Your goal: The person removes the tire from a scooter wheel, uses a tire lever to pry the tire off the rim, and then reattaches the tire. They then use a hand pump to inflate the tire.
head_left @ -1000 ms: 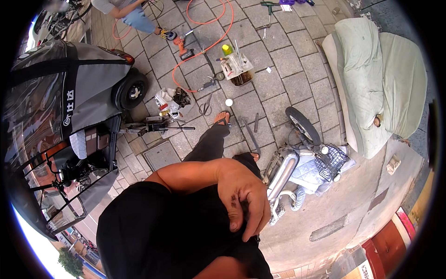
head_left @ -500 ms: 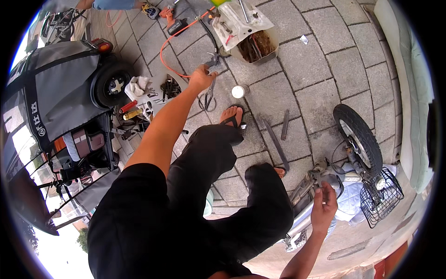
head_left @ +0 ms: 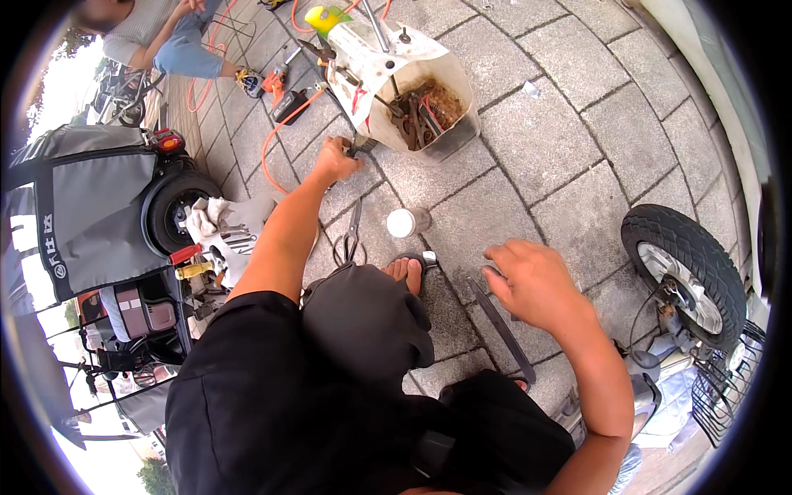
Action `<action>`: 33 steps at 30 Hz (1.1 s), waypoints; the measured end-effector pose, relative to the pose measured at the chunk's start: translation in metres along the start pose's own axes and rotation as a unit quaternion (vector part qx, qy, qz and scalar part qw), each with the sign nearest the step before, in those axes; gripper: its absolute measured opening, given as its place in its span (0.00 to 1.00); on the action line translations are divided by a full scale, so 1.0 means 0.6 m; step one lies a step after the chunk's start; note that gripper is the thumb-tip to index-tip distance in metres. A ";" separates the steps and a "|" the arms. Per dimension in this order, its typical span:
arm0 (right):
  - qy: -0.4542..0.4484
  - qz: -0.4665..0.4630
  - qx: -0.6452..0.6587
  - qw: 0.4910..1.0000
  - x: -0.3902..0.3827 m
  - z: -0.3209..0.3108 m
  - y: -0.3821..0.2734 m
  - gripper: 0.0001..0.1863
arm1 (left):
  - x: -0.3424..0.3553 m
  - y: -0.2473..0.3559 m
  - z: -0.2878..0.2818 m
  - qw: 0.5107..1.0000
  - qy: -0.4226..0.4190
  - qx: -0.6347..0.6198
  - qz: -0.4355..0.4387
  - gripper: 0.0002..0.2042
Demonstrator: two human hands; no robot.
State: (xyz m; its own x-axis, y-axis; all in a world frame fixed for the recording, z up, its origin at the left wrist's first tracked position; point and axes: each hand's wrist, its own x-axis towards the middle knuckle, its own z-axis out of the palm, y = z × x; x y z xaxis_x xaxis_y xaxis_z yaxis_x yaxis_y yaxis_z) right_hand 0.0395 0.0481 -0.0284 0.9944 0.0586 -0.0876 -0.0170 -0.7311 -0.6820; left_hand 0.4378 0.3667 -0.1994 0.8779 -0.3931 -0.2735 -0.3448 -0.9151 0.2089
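Observation:
My left hand (head_left: 337, 161) reaches out over the paving, its fingers closed on a dark grey tool (head_left: 360, 148) at the end of a black hose; most of that tool is hidden by the hand. Just beyond it stands a cut-open white plastic jug (head_left: 454, 136) with rusty hand tools inside. Scissors (head_left: 353, 235) lie nearer to me, beside a small jar with a white lid (head_left: 402, 223). Bent and raised over the paving, my right hand (head_left: 528, 280) holds nothing visible, thumb and fingers apart. A long dark metal strip (head_left: 503, 330) lies below it.
An orange cordless power tool (head_left: 275, 84) and an orange hose (head_left: 266, 161) lie at the far left, near a seated person (head_left: 157, 45). A grey-covered vehicle (head_left: 103, 198) stands left, by a tool tray (head_left: 239, 239). A two-wheeler's wheel (head_left: 689, 276) is at right.
My right hand has come up and left from beside the two-wheeler to above the metal strip. The view has shifted, bringing the seated person further in. My left hand stays at the grey tool.

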 end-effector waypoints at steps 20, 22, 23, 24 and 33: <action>-0.038 0.056 0.518 0.853 -0.101 -0.094 -0.002 0.41 | -0.426 0.184 -0.468 0.700 0.052 -0.569 0.429 0.20; 0.073 -0.059 0.614 0.784 -0.097 -0.103 -0.029 0.58 | -0.417 0.263 -0.445 0.694 0.005 -0.551 0.464 0.18; 0.119 -0.127 0.655 0.735 -0.092 -0.117 -0.037 0.58 | -0.410 0.302 -0.417 0.697 -0.007 -0.547 0.463 0.18; 0.163 -0.176 0.680 0.693 -0.091 -0.133 -0.043 0.58 | -0.399 0.341 -0.391 0.702 -0.048 -0.534 0.468 0.17; 0.468 0.188 0.700 0.505 -0.264 -0.148 -0.042 0.19 | -0.387 0.564 -0.177 0.617 -0.435 -0.134 0.642 0.27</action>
State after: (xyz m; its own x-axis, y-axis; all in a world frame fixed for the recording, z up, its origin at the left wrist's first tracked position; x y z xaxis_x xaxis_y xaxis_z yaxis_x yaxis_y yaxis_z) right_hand -0.1082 -0.0028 0.0670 0.4961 -0.7322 -0.4666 0.3721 0.6649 -0.6477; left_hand 0.1526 0.1579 0.0347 -0.6131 -0.7839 -0.0980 -0.4010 0.2019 0.8935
